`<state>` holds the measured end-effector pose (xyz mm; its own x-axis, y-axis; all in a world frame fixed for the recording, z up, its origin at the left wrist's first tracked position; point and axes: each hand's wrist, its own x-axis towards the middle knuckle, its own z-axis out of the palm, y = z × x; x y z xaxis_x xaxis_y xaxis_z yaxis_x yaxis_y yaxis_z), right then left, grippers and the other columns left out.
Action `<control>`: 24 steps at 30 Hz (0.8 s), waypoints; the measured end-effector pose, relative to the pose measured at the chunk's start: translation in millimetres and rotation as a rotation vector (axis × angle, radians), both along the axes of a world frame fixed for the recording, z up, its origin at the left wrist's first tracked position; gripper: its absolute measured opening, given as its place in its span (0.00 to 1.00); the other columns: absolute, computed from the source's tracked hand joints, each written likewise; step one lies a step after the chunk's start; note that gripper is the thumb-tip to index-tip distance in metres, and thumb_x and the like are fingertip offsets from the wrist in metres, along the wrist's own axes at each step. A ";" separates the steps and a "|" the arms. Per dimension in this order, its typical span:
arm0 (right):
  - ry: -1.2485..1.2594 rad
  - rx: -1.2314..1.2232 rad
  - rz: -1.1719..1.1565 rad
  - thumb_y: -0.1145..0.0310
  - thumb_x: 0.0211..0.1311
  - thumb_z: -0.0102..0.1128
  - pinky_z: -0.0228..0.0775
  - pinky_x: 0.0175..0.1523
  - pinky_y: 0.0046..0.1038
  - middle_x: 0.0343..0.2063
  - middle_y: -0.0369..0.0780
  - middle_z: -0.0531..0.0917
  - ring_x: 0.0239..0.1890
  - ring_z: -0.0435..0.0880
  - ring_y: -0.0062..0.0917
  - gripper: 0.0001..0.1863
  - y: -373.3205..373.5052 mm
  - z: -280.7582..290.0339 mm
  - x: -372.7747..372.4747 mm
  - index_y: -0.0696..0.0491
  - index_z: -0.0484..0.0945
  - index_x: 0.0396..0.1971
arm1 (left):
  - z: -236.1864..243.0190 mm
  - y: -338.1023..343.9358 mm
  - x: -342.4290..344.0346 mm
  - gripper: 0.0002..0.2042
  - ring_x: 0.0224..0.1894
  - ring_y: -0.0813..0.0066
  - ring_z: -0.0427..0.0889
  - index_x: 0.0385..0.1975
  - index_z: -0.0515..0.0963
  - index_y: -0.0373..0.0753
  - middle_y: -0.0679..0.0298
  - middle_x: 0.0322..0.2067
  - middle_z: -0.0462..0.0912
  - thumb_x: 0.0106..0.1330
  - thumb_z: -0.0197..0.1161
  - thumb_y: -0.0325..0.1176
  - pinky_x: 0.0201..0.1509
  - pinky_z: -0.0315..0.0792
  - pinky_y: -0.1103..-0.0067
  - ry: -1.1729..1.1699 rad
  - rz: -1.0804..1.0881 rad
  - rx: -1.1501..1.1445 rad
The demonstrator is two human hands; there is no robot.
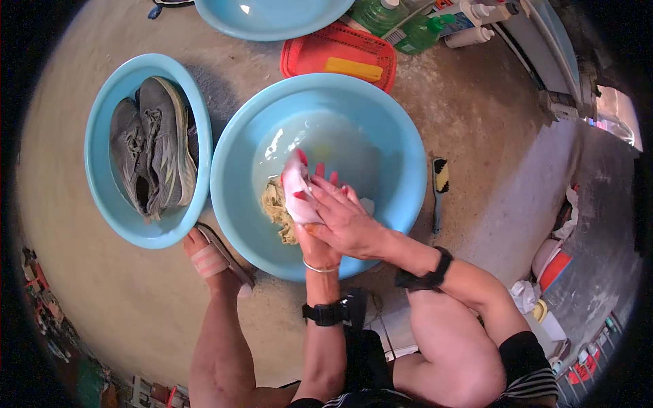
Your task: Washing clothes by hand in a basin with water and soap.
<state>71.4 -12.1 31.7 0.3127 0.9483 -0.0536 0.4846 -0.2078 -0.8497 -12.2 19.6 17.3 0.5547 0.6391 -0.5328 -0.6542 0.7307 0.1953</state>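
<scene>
A small white, pinkish wet cloth (296,183) is pressed between my two hands over the large light-blue basin (231,129). My left hand (318,239) is closed around it from below, with much of the palm covered by the cloth and the other hand. Across it lies my right hand (352,226), fingers together and pressing on the cloth from the right side. Cloudy water (354,146) fills the basin bottom. A crumpled yellowish-beige cloth (275,212) rests in it, just left of my hands. The cloth's exact kind cannot be made out.
Left stands a blue basin (95,183) with grey sneakers (163,136). A red basket (306,58) with a yellow bar (354,69) sits behind, near green bottles (418,35) and another blue basin (272,30). A scrub brush (439,194) lies right.
</scene>
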 end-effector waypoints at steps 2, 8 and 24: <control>-0.401 0.041 0.086 0.61 0.64 0.41 0.65 0.50 0.36 0.47 0.54 0.71 0.47 0.72 0.44 0.19 11.7 -8.5 -3.6 0.61 0.70 0.43 | 5.9 -0.9 -0.4 0.23 0.61 0.67 0.61 0.61 0.57 0.43 0.60 0.60 0.62 0.70 0.39 0.45 0.65 0.54 0.67 0.011 -0.013 -0.003; 0.242 -0.276 -0.078 0.63 0.63 0.41 0.62 0.54 0.36 0.47 0.54 0.71 0.48 0.71 0.44 0.19 6.0 -44.4 20.1 0.60 0.68 0.48 | -1.9 -15.9 6.6 0.22 0.59 0.66 0.64 0.59 0.60 0.41 0.63 0.59 0.64 0.70 0.37 0.46 0.63 0.56 0.67 -0.017 -0.042 -0.210; -0.199 -0.117 0.190 0.60 0.65 0.36 0.57 0.57 0.45 0.57 0.53 0.62 0.55 0.65 0.50 0.24 0.0 -9.2 -2.3 0.52 0.60 0.59 | -10.6 16.5 -2.4 0.20 0.55 0.63 0.68 0.57 0.64 0.41 0.59 0.55 0.68 0.70 0.37 0.44 0.63 0.56 0.66 -0.194 -0.005 -0.175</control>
